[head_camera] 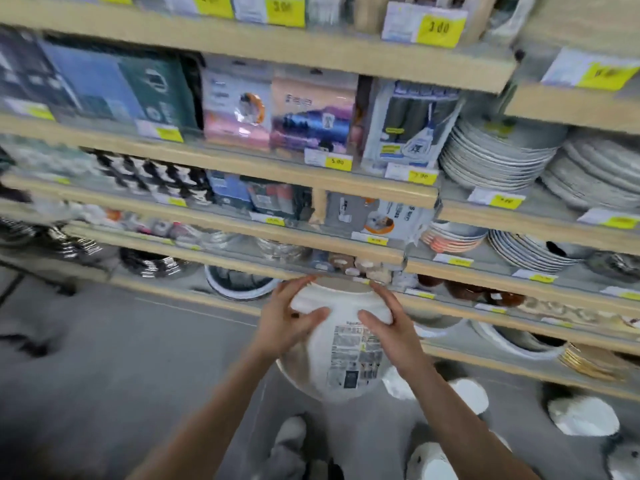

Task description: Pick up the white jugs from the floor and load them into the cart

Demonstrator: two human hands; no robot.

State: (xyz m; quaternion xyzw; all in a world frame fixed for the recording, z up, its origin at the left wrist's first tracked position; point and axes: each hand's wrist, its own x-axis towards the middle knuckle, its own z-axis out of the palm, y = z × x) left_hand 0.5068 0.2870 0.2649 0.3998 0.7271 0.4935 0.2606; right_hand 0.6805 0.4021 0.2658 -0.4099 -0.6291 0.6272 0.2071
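Left hand (289, 318) wraps the white jug (341, 344) at its 9 o'clock, right hand (388, 323) clamps 3 o'clock, jug lifted off the floor. Smooth sides, so it might slip. More jugs (581, 415) sit at 4 o'clock, trip risk; no cart visible.

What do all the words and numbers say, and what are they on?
"3.00": yellow price tag on the top wooden shelf.
"5.00", roughly: small yellow tag under the purple packet.
Printed label on the white round jug held in both hands: too blurred.
Other tags and packets: unreadable.
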